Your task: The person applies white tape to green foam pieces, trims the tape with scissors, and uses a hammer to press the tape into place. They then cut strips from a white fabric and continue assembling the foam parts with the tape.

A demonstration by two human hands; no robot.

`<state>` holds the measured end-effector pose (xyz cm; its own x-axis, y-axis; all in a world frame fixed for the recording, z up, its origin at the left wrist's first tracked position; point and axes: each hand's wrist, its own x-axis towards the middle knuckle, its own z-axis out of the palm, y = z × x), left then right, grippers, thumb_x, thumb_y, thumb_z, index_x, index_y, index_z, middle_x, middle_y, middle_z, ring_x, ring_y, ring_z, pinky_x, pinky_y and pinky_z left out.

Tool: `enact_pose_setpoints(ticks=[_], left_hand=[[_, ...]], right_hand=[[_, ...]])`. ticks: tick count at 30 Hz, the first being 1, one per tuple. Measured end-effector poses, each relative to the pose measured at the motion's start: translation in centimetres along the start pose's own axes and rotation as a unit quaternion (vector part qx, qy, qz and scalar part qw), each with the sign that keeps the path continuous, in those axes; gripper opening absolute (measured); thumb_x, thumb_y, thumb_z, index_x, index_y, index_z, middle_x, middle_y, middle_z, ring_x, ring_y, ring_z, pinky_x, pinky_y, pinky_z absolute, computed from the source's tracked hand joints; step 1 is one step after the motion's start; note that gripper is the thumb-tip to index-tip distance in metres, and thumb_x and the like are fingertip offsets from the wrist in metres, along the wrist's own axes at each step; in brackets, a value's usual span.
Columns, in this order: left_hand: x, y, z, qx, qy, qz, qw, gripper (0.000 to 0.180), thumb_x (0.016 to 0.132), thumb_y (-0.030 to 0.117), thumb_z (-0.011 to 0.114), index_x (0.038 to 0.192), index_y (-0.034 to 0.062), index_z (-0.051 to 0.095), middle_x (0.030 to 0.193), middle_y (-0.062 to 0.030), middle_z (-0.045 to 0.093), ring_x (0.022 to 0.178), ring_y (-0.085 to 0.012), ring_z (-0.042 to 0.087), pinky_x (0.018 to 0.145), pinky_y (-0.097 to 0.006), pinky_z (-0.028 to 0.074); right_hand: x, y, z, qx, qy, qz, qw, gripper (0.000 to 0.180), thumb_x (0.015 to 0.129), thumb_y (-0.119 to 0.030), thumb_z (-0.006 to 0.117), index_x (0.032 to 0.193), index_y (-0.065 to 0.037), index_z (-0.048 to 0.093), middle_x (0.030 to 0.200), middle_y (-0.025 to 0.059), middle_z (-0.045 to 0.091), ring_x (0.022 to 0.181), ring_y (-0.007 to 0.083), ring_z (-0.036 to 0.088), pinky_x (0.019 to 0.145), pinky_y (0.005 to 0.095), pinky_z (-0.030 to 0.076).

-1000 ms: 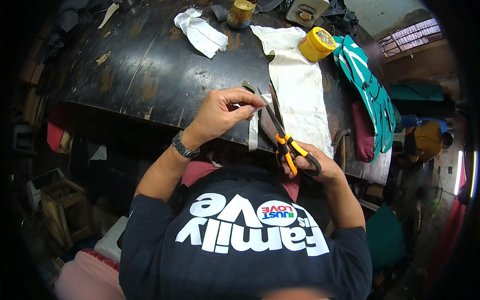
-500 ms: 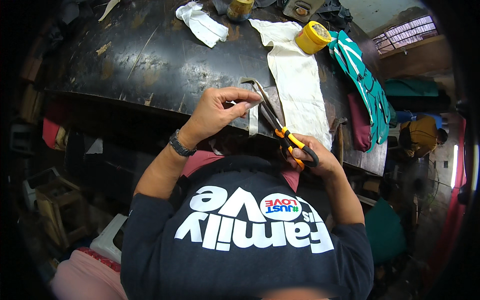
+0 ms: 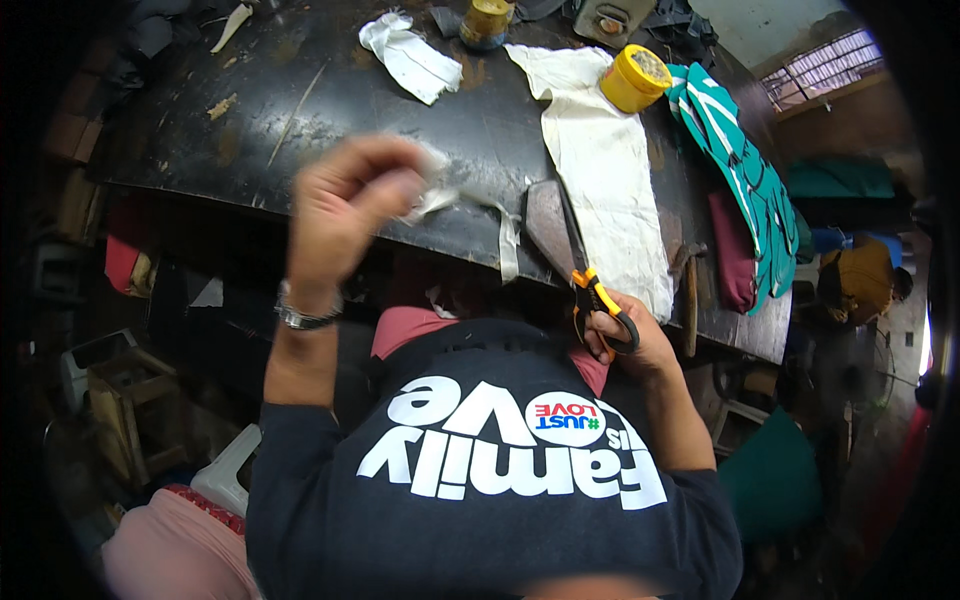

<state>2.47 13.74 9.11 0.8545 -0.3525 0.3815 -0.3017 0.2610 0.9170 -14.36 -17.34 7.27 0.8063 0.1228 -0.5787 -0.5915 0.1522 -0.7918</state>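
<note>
My left hand [image 3: 350, 205] is raised over the table's near edge, fingers bent and smeared by motion. A blurred whitish scrap [image 3: 434, 160] shows at its fingertips; whether the fingers grip it I cannot tell. Just beyond them lies a crumpled pale strip [image 3: 430, 206], and another narrow white strip [image 3: 508, 250] hangs over the edge. My right hand [image 3: 635, 335] is closed round the orange and black handles of a pair of scissors [image 3: 592, 295]. Their dark blades point away from me, beside a brownish flat piece [image 3: 548, 222] and a long cream cloth [image 3: 600, 170].
On the dark table [image 3: 330, 130] stand a yellow tub [image 3: 636, 80] and a glass jar [image 3: 487, 24]. A folded white cloth [image 3: 410, 60] lies at the back. Green and white fabric [image 3: 735, 190] and a hammer [image 3: 690, 290] are at the right. Stools [image 3: 130, 420] stand at the left.
My left hand has swung left, away from the scissors' blades, with a whitish scrap at its fingertips. The scissors have moved slightly right and nearer me, and the handles look closer together.
</note>
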Motion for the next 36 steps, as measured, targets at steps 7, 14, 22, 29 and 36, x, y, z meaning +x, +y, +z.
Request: enact_pose_setpoints(ticks=[7,14,22,29,36], left_hand=[[16.0,6.4,-2.5,0.16,0.261,0.244,0.92,0.019,0.09,0.003,0.069,0.109,0.0026,0.067,0.08,0.0029,0.064,0.064,-0.0015,0.052,0.054,-0.016,0.037],[28.0,-5.5,-0.6,0.536,0.073,0.227,0.81,0.018,0.086,0.016,0.07,0.103,0.0101,0.074,0.094,-0.0079,0.074,0.079,-0.0187,0.071,0.071,-0.032,0.056],[29.1,-15.4,1.6,0.66,0.014,0.195,0.725,0.013,0.088,0.022,0.064,0.095,0.0168,0.074,0.09,-0.0071,0.067,0.09,-0.0275,0.067,0.077,-0.041,0.055],[27.2,-14.1,2.8,0.724,-0.062,0.163,0.667,0.024,0.084,0.032,0.067,0.099,0.0157,0.076,0.101,-0.008,0.068,0.105,-0.0287,0.063,0.084,-0.047,0.05],[16.9,-10.5,8.4,0.517,-0.1,0.265,0.808,0.059,0.084,0.032,0.071,0.136,0.0101,0.054,0.128,-0.0165,0.06,0.116,-0.0331,0.058,0.097,-0.044,0.045]], right_hand=[[1.2,0.0,-0.3,0.027,0.015,-0.036,0.999,0.024,0.089,-0.018,0.072,0.102,-0.003,0.059,0.067,0.0027,0.059,0.052,0.009,0.054,0.048,0.0198,0.044],[1.5,0.7,-0.4,0.024,0.017,-0.047,0.998,0.023,0.084,-0.012,0.078,0.091,-0.006,0.058,0.068,-0.001,0.061,0.056,0.0043,0.057,0.049,0.0187,0.045],[-0.1,2.1,-2.1,0.04,0.059,-0.067,0.995,0.022,0.083,-0.01,0.078,0.091,-0.005,0.058,0.068,-0.0016,0.06,0.057,0.0037,0.056,0.049,0.0187,0.045],[0.4,2.8,-2.0,0.054,0.05,-0.068,0.995,0.022,0.084,-0.01,0.078,0.091,-0.006,0.058,0.068,-0.0012,0.06,0.057,0.0043,0.057,0.049,0.0187,0.045],[-1.0,3.0,-2.5,0.118,0.098,-0.148,0.977,0.019,0.089,-0.012,0.07,0.101,-0.003,0.057,0.074,0.0043,0.061,0.059,0.0085,0.058,0.05,0.0208,0.048]])
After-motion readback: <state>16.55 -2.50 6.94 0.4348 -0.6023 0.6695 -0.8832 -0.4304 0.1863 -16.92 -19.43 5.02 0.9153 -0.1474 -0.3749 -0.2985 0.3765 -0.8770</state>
